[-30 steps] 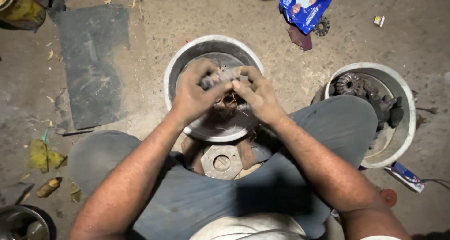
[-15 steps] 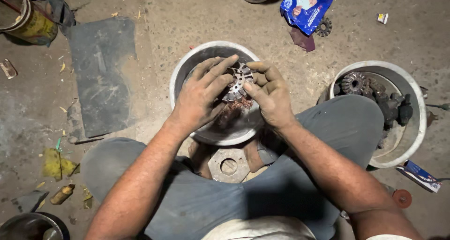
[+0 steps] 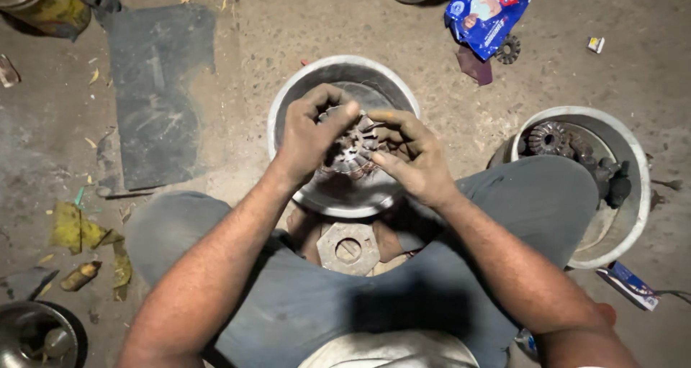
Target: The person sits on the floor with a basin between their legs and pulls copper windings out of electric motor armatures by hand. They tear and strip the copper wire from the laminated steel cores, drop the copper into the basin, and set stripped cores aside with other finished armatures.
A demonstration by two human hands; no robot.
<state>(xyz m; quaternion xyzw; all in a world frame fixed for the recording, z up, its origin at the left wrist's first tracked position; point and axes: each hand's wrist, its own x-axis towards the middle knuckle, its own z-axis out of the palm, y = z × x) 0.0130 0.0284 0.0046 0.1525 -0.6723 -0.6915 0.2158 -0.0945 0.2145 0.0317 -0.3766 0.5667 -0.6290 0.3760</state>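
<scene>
- A toothed metal gear (image 3: 353, 146) is gripped between both hands, held just above the middle of a round metal basin (image 3: 288, 98) that stands on the concrete floor (image 3: 237, 44).
- The left hand (image 3: 311, 132) is closed over the gear's left and upper side, its fingers curled across the teeth.
- The right hand (image 3: 410, 156) is closed on the gear's right side, with the thumb and fingers pinched against its rim.
- The basin is set between the person's knees, which are clad in grey trousers (image 3: 533, 202).
- A hexagonal metal nut (image 3: 348, 248) with a round hole is seen on the floor just below the basin, between the feet.
- A second basin (image 3: 633, 195) is placed to the right, partly covered by the right knee; another gear (image 3: 547, 138) and dark metal parts (image 3: 612, 181) are held in it.
- A blue packet (image 3: 486, 12) is seen at the top right, with a small dark cog (image 3: 509, 49) just beside it.
- A dark flat mat (image 3: 158, 87) is laid on the floor to the left of the basin.
- Yellow scraps (image 3: 75, 228) are scattered at the lower left, near a small metal bowl (image 3: 36, 335) in the corner.
</scene>
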